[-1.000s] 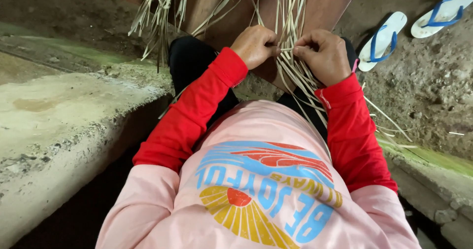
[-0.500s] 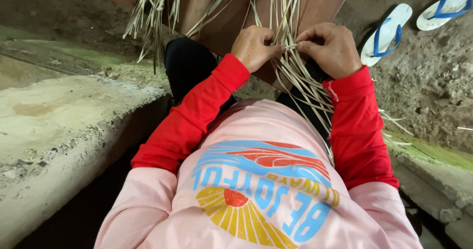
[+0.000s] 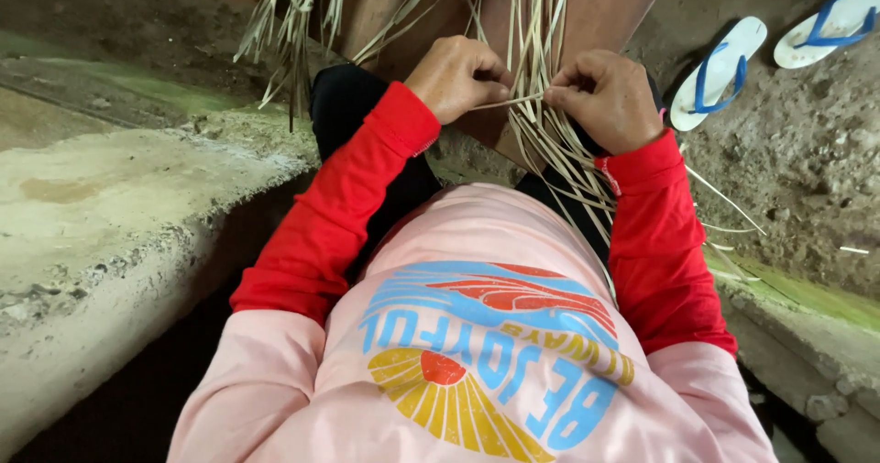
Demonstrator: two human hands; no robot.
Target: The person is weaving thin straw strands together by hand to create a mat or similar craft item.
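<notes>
The left hand (image 3: 456, 76) and right hand (image 3: 605, 96) each pinch an end of one pale straw strip (image 3: 507, 103), stretched between their fingertips across the hanging straw strands (image 3: 541, 124). A brown board (image 3: 605, 9) lies behind; fingertips are partly hidden. Bare dirt ground (image 3: 807, 151) holds blue-strapped sandals (image 3: 715, 71).

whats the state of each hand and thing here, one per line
left hand: closed, pinching one end of a thin strip
right hand: closed, pinching the other end of that strip
thin strip: pulled taut between the hands, lying across the bundle
straw strips: loose bundle hanging over the lap, ends splayed
wooden board: tilted, behind the strips
flip-flops: off the feet, lying soles down on the dirt
</notes>
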